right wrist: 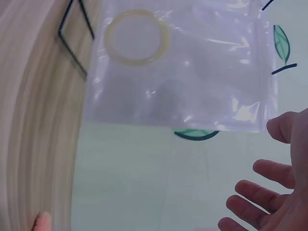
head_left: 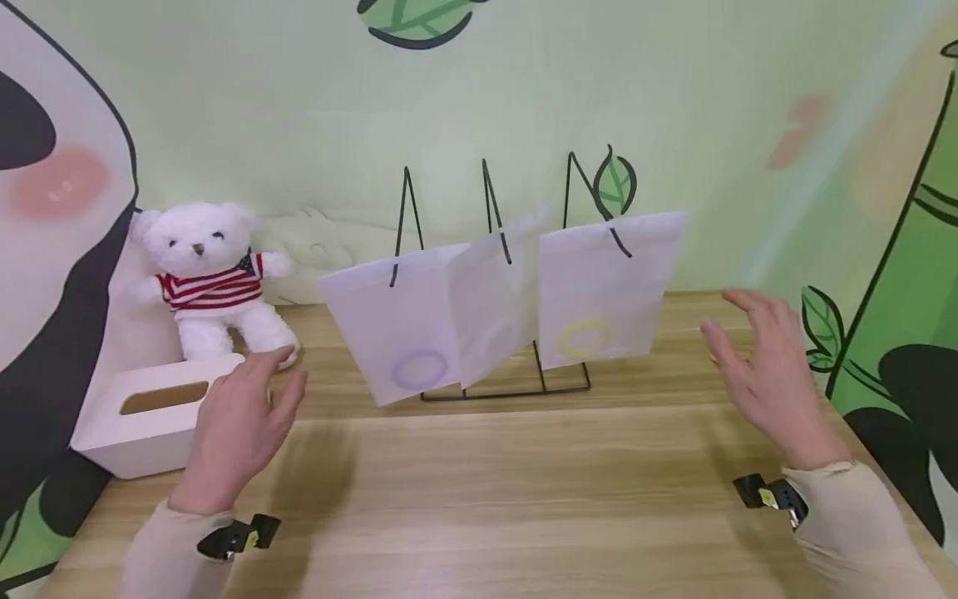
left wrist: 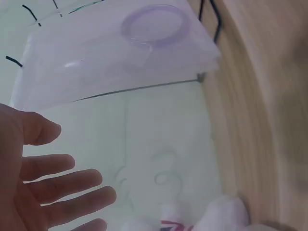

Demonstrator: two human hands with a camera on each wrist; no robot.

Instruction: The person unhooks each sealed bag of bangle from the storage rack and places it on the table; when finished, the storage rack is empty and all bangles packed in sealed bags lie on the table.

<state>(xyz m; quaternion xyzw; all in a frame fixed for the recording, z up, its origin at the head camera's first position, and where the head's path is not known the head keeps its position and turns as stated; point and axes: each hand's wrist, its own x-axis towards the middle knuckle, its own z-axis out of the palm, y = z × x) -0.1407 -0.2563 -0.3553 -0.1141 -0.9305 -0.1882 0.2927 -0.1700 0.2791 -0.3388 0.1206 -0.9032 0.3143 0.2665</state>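
Observation:
Three clear plastic bags hang from the hooks of a black wire rack. A purple ring lies low in the left bag. The middle bag is turned at an angle and shows no ring. In the right bag there is a yellow ring. My left hand, fingers spread and holding nothing, is left of the left bag and overlaps a white tissue box in the head view. Off to the right of the right bag, my right hand is raised with its fingers apart, also holding nothing.
The white tissue box stands at the left of the wooden table. Behind it sits a white teddy bear in a striped shirt. A painted wall rises right behind the rack.

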